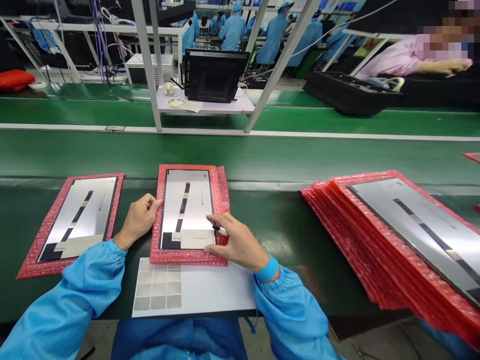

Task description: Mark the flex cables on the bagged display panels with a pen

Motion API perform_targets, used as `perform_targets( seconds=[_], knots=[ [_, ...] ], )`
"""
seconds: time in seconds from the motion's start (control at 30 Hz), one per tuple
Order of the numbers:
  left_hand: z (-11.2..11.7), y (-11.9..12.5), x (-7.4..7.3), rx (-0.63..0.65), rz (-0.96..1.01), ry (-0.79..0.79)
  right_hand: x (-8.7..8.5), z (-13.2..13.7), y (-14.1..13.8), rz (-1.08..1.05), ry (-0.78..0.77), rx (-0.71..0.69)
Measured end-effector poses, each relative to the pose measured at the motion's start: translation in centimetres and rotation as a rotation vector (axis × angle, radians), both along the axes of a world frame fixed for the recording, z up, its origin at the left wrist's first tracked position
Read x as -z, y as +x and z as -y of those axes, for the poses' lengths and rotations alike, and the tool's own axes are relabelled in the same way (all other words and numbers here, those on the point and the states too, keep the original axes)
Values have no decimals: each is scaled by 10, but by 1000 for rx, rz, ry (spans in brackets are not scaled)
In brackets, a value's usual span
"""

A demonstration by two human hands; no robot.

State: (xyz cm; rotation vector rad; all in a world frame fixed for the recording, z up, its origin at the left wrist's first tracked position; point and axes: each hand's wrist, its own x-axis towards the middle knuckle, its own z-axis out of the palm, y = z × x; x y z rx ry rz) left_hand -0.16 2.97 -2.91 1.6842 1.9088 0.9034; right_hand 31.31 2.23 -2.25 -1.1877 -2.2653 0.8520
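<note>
A silver panel [186, 200] with a dark strip lies on a red bubble-wrap sheet [223, 187] in front of me. My left hand [139, 219] is curled at the panel's left edge, its fingertips touching the wrap there. My right hand [236, 241] rests on the panel's lower right corner, fingers closed around a small white and black object [221, 230] that looks like a pen. Just below the wrap lies a white sheet [210, 290] with a grid of grey squares.
A second panel on red wrap [77, 215] lies to the left. A fanned stack of red wraps with a panel on top [405, 235] fills the right. Beyond are green conveyor belts [300, 160], a black monitor [213, 75], white frame posts and workers in blue.
</note>
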Motion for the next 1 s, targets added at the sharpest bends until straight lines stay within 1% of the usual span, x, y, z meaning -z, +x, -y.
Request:
perform_targets(
  seconds=[0.2,0.43,0.53,0.63,0.83,1.0],
  knots=[
    [1,0,0,2,31,20,7,-4,5,-65,42,-34],
    [1,9,-12,26,133,59,12,-7,5,-47,78,-60],
    [-1,9,-13,24,220,53,12,-7,4,-58,86,-78],
    [-4,8,-11,32,359,2,11,-8,4,-56,99,-84],
    [-4,11,-8,102,642,-191,17,-9,3,-71,139,-69],
    [-8,15,-4,105,741,-204,23,-10,4,-142,155,1]
  ],
)
